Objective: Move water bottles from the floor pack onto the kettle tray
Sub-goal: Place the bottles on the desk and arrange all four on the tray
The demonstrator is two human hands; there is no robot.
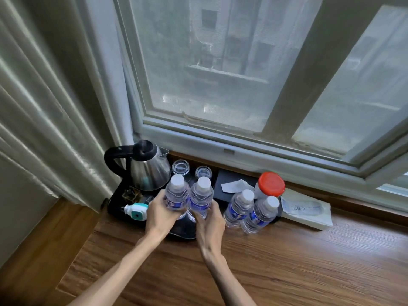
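A black kettle tray (183, 231) lies on a wooden ledge under the window, with a steel kettle (148, 171) at its back left. My left hand (162, 214) grips a clear water bottle (176, 193) with a white cap and blue label. My right hand (209, 219) grips a second such bottle (202, 195) right beside it. Both bottles stand upright over the tray's front part. Two more bottles (239, 205) (262, 212) stand upright at the tray's right end. The floor pack is out of view.
Two upturned glasses (181, 167) (203, 172) stand behind the held bottles. A white and teal gadget (136, 212) lies at the tray's left front. A red-lidded jar (271, 184), a black card with paper (234, 184) and a wrapped packet (306, 209) sit to the right. Curtain (55, 107) hangs left.
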